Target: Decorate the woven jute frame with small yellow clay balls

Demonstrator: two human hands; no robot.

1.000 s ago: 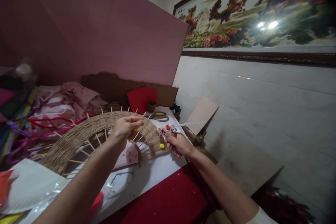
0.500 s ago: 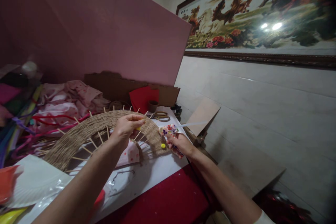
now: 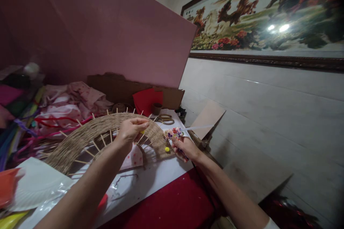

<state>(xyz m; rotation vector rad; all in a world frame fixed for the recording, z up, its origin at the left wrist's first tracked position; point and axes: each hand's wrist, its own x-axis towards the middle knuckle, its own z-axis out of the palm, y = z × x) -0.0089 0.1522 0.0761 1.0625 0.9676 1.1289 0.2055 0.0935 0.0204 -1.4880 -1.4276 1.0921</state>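
Pinching the woven ring (image 3: 80, 137), the left hand (image 3: 129, 132) lies 9 o'clock of the right hand (image 3: 185, 148), clenched on a floral glue gun (image 3: 174, 133).

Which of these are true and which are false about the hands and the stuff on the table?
1. The left hand grips the woven ring. True.
2. The right hand is empty. False: it holds a flowery glue gun.
3. A little yellow ball sits at the ring's end, close to the right hand. True.
4. The scissors are in the left hand. False: they lie on the table, beyond the ring.
5. The picture on the wall shows fish. False: it shows running horses.
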